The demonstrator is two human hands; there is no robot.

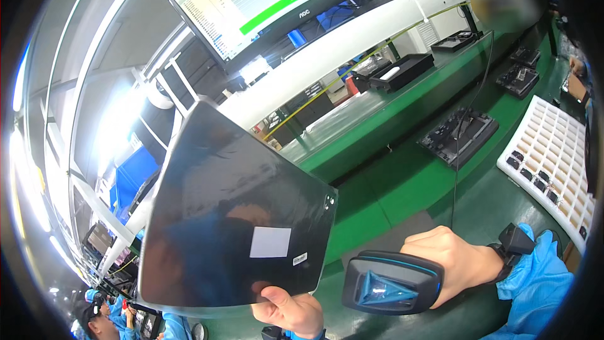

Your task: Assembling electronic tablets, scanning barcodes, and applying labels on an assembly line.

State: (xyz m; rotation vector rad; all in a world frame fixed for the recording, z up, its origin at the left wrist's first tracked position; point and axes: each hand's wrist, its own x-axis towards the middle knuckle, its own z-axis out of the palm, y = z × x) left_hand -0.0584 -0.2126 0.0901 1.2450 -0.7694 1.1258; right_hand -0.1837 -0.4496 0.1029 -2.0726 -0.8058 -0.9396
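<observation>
My left hand (pixel 290 312) grips the lower edge of a large dark tablet (pixel 220 214), thumb on the face turned to me. The tablet is tilted up and glossy. It has small round camera-like openings in its right corner, a blank white label (pixel 270 242) and a smaller barcode sticker (pixel 299 258). To the right of it, my right hand (pixel 443 258) is closed round a black handheld barcode scanner (pixel 393 282) with blue trim. The scanner's window faces me and stands apart from the tablet. Its handle is mostly hidden by my fingers.
A monitor (pixel 270 0) with a green bar stands above the bench. Black trays (pixel 402 72) and a black frame part (pixel 459 135) lie on the green line beyond. At right is a white grid tray (pixel 553 157) with small black parts. Other people (pixel 100 318) work at lower left.
</observation>
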